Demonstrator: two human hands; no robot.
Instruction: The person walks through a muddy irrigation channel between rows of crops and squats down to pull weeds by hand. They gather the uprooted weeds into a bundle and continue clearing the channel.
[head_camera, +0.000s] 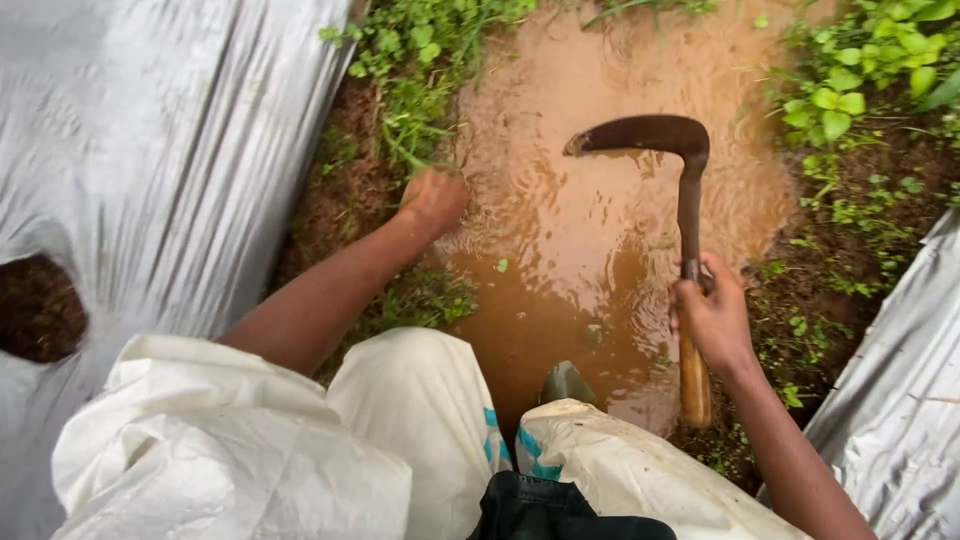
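My right hand (712, 318) grips the wooden handle of a sickle (686, 215), whose dark curved blade arcs to the left above a puddle of muddy brown water (600, 200). At the puddle's left edge my left hand (433, 200) is closed on a clump of green weeds (412, 120). Both forearms reach forward from my lap.
Silver plastic mulch sheets cover the beds at left (150, 150) and right (900, 370); a round hole (38, 305) in the left sheet shows soil. Leafy weeds (860, 70) line the furrow's right bank. White sacking (300, 450) wraps my knees, and a boot tip (566, 382) stands in the water.
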